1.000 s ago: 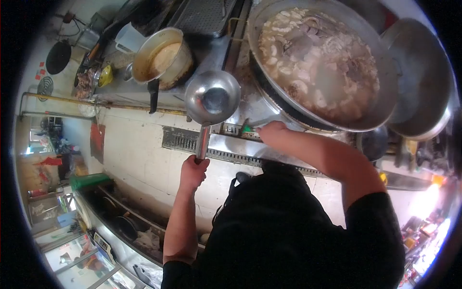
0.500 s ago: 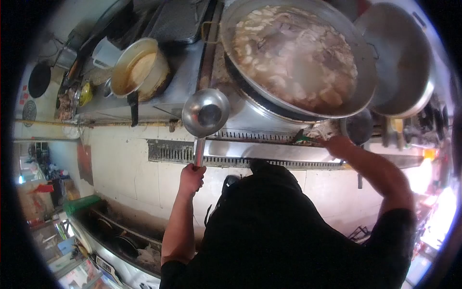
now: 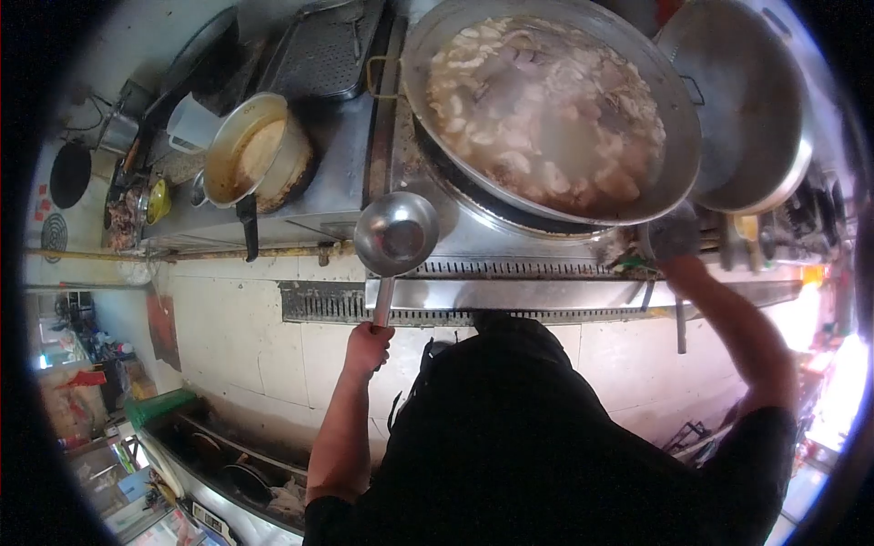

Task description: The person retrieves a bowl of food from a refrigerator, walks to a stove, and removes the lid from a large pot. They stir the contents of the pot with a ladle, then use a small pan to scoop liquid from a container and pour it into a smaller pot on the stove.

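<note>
My left hand (image 3: 369,349) is closed around the handle of a large steel ladle (image 3: 397,233). The ladle's round bowl is level with the stove's front edge and faces up. My right hand (image 3: 683,270) is stretched out at the stove edge, below the big pan (image 3: 678,182). A small green tool (image 3: 635,262) sticks out to the left of its fingers; the exact kind is blurred. The pan holds cloudy broth with pale pieces of meat in it. Next to the right hand is a dark round ladle bowl (image 3: 672,235).
A pot (image 3: 284,150) with a black handle stands left on the steel counter, near a white plastic jug (image 3: 189,123). Behind lies a perforated tray (image 3: 328,50). A large empty metal basin (image 3: 756,118) leans at the right. A slotted drain (image 3: 328,303) runs in front.
My right hand has moved to the right along the stove edge, and the green tool has moved with it. The ladle is slightly lower and further right. The view has shifted a little.
</note>
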The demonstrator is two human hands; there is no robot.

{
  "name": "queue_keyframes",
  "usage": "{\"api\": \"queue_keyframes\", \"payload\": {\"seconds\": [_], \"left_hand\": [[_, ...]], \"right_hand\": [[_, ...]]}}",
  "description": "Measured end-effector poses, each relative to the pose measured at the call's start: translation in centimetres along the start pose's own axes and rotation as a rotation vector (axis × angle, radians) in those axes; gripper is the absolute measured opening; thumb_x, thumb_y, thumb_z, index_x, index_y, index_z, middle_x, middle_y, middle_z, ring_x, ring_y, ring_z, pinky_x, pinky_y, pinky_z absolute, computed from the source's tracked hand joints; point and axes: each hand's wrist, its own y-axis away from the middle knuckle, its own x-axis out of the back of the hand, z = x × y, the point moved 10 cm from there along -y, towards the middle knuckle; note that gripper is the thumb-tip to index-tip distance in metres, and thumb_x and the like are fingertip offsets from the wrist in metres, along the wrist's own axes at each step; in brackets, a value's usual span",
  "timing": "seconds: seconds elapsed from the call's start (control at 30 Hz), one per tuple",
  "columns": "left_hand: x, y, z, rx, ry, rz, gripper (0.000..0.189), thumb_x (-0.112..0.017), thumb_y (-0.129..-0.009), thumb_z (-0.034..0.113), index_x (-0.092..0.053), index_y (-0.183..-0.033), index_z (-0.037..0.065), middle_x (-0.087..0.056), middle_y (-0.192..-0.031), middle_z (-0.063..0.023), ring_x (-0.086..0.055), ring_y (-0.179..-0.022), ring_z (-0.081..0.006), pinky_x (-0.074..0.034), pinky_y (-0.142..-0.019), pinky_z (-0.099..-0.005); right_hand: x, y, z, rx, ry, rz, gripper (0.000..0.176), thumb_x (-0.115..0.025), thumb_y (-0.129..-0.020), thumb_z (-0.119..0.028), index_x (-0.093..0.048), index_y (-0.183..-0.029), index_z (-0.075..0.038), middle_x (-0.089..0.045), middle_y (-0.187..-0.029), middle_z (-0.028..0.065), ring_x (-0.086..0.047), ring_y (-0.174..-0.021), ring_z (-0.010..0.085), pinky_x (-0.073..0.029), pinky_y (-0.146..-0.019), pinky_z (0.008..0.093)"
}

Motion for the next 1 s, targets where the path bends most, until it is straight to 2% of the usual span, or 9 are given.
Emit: {"api": "queue_keyframes", "payload": {"seconds": [0.2,0.27,0.33,0.4,0.47,0.53,0.67,0.77,1.0], "left_hand": [[-1.2,-1.5,-0.9,-0.004,-0.088,-0.023,0.023,-0.062,-0.074,0.019,-0.052,-0.078,-0.001,-0.053,-0.058,-0.0054,-0.048,-0.04,-0.0121,-0.038,-0.035,-0.0267],[-1.5,-1.8,-0.4,-0.003,-0.119,-0.022,0.024,-0.063,-0.074,0.02,-0.053,-0.077,-0.001,-0.054,-0.058,-0.0062,-0.049,-0.04,-0.0124,-0.039,-0.036,-0.0271],[-2.1,-3.0,-0.8,-0.009,-0.104,-0.035,0.024,-0.063,-0.074,0.021,-0.053,-0.077,-0.001,-0.054,-0.058,-0.0061,-0.049,-0.041,-0.0125,-0.04,-0.036,-0.027],[-2.7,-4.1,-1.1,-0.022,-0.093,-0.035,0.025,-0.063,-0.074,0.022,-0.052,-0.075,0.0,-0.053,-0.058,-0.0059,-0.049,-0.04,-0.0126,-0.039,-0.036,-0.0271],[-3.1,-5.0,-0.8,-0.036,-0.081,-0.031,0.025,-0.063,-0.075,0.023,-0.052,-0.074,0.001,-0.052,-0.057,-0.0058,-0.048,-0.04,-0.0127,-0.039,-0.035,-0.0271],[-3.0,-5.9,-0.1,-0.068,-0.145,0.009,0.025,-0.063,-0.075,0.023,-0.052,-0.074,0.001,-0.054,-0.059,-0.0064,-0.05,-0.041,-0.0123,-0.04,-0.035,-0.0271],[-3.2,-9.0,-1.3,-0.136,-0.253,0.046,0.03,-0.063,-0.074,0.028,-0.054,-0.078,0.0,-0.059,-0.065,-0.011,-0.059,-0.05,-0.0211,-0.046,-0.043,-0.0331],[-2.5,-9.2,-1.0,-0.179,-0.73,0.179,0.041,-0.058,-0.074,0.038,-0.055,-0.092,0.001,-0.062,-0.083,-0.0183,-0.059,-0.083,-0.0362,-0.047,-0.073,-0.0431],[-2.1,-6.0,-1.4,-0.134,-0.665,0.135,0.044,-0.058,-0.073,0.04,-0.056,-0.095,0.002,-0.062,-0.09,-0.0191,-0.059,-0.086,-0.0346,-0.046,-0.077,-0.0435]], "right_hand": [[-1.3,-1.3,-5.4,-0.01,-0.27,-0.149,0.058,-0.048,-0.078,-0.009,-0.027,-0.132,-0.011,-0.062,-0.088,0.0198,-0.062,-0.079,0.0324,-0.051,-0.067,0.0436],[-4.9,-3.2,-7.6,0.347,-0.374,0.417,0.06,-0.046,-0.078,-0.007,-0.024,-0.133,-0.009,-0.062,-0.088,0.0204,-0.062,-0.077,0.0329,-0.051,-0.063,0.0436],[-6.2,-2.6,-7.8,-0.1,-0.514,-0.053,0.059,-0.045,-0.08,-0.01,-0.022,-0.134,-0.01,-0.061,-0.085,0.0233,-0.061,-0.078,0.0374,-0.049,-0.065,0.0459],[-7.6,-1.7,-8.4,-0.253,-0.666,-0.04,0.057,-0.045,-0.081,-0.013,-0.023,-0.134,-0.011,-0.06,-0.081,0.0242,-0.06,-0.077,0.0389,-0.048,-0.069,0.0469],[-11.5,-2.6,-8.9,-0.185,-0.722,0.165,0.057,-0.046,-0.083,-0.017,-0.022,-0.135,-0.012,-0.06,-0.081,0.0237,-0.06,-0.078,0.0386,-0.047,-0.069,0.048],[-10.7,-1.0,-9.0,-0.408,-0.796,0.04,0.057,-0.048,-0.083,-0.019,-0.024,-0.135,-0.02,-0.058,-0.091,0.0239,-0.058,-0.085,0.0378,-0.047,-0.072,0.0484],[-13.7,-1.1,-9.5,-0.436,-0.852,0.16,0.056,-0.047,-0.083,-0.016,-0.025,-0.135,-0.02,-0.054,-0.097,0.0255,-0.056,-0.087,0.0396,-0.045,-0.074,0.0477],[-14.6,-1.6,-9.6,-0.368,-0.945,0.163,0.059,-0.049,-0.082,-0.018,-0.024,-0.135,-0.017,-0.054,-0.098,0.0263,-0.055,-0.089,0.0401,-0.044,-0.077,0.047],[-10.7,-1.7,-8.4,-0.402,-0.907,0.122,0.068,-0.054,-0.077,-0.023,-0.021,-0.135,-0.013,-0.052,-0.104,0.0273,-0.054,-0.093,0.0404,-0.045,-0.08,0.0454]]}}
